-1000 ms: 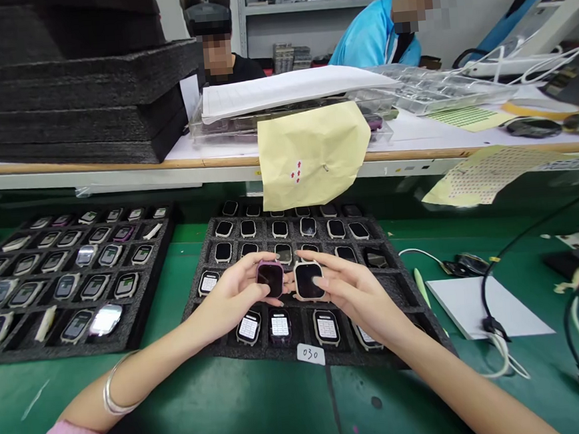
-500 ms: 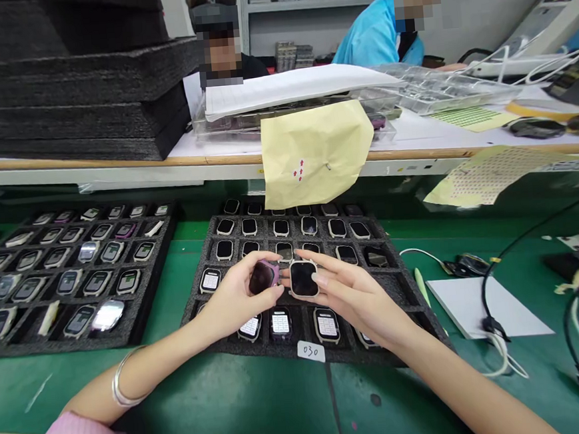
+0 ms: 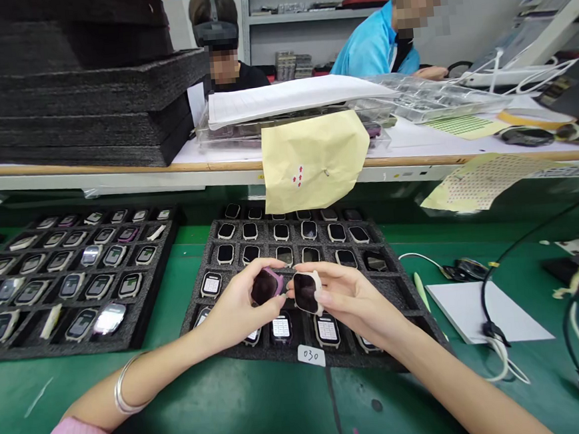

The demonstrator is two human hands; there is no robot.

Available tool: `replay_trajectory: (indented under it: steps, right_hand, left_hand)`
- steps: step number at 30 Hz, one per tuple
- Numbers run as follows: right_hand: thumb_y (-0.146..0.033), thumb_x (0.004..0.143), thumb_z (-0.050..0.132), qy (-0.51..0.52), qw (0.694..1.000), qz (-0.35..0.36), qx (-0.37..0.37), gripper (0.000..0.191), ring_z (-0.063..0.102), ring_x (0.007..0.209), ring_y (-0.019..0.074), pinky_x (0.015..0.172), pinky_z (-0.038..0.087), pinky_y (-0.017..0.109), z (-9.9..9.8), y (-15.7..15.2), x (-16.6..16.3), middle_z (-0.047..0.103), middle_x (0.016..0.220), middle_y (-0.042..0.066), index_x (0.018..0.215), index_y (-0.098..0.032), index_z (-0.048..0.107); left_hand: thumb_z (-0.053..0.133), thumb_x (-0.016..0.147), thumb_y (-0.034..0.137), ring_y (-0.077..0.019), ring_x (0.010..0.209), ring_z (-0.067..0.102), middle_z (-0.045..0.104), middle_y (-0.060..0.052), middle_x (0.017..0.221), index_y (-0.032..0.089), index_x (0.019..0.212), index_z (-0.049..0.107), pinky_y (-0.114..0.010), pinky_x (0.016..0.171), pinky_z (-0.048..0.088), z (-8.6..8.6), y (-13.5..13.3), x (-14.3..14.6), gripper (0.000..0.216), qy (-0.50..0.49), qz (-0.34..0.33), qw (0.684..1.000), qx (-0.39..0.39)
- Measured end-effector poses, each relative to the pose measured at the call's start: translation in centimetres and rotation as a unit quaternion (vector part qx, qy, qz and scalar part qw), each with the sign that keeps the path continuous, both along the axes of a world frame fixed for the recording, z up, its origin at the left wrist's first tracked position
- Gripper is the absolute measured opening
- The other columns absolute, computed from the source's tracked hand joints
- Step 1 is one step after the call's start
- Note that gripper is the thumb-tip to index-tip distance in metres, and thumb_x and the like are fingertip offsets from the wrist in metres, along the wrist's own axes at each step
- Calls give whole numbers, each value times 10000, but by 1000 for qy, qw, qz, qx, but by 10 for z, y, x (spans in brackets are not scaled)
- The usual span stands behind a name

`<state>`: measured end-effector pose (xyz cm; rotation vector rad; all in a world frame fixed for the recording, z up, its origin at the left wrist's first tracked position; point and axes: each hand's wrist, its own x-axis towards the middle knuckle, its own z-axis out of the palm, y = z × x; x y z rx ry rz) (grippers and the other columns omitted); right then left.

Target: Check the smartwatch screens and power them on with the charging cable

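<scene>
My left hand (image 3: 243, 304) is closed round a purple smartwatch case (image 3: 265, 286) with a dark screen. Between the fingers and thumb of my right hand (image 3: 353, 299) is a pale-framed smartwatch case (image 3: 305, 292), its dark screen turned partly to the left. Both watches are held close together above a black foam tray (image 3: 260, 350) labelled "030". Rows of strapless watches sit in its pockets. Lit white screens show on several, such as the front watch (image 3: 327, 329); those farther back are dark. My hands hide part of the middle rows.
A second foam tray (image 3: 133, 333) of watches lies at the left. Black foam slabs (image 3: 85, 113) are stacked on the shelf. Yellow paper (image 3: 315, 161) hangs from its edge. A white pad (image 3: 487, 312) and cables (image 3: 501, 354) lie right. Two people sit beyond the shelf.
The pale watch in my right hand has turned, so its side frame shows more. The purple watch's screen has also tilted slightly. The whole view has shifted a little.
</scene>
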<state>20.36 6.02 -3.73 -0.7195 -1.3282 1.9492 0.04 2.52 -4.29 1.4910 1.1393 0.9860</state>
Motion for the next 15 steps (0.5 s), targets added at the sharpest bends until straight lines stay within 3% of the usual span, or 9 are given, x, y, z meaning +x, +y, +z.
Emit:
replay_trajectory:
  steps: [7, 11, 15]
  right_hand:
    - [-255, 711, 791, -5, 1000, -10, -7, 357, 655, 906, 205, 844, 501, 346, -2, 2, 1, 705, 974, 76, 1045, -195, 681]
    - [-244, 693, 804, 22, 1000, -5, -21, 379, 666, 885, 201, 815, 505, 322, -3, 2, 2, 709, 940, 77, 1044, -169, 681]
    - [-227, 618, 850, 50, 998, 2, -46, 442, 673, 843, 202, 763, 509, 305, -8, -2, 4, 703, 912, 83, 1018, -130, 690]
  left_hand:
    - [528, 760, 126, -158, 810, 544, 592, -17, 924, 202, 1117, 528, -257, 721, 443, 3, -5, 0, 365, 29, -23, 999, 0]
    - [543, 783, 176, -201, 926, 574, 610, -47, 1024, 212, 1176, 509, -291, 787, 465, 0, -5, -2, 396, 35, -3, 999, -3]
    - [626, 770, 280, -213, 904, 598, 643, -13, 1018, 263, 1110, 557, -305, 814, 490, -6, -9, -2, 347, 64, -5, 998, -20]
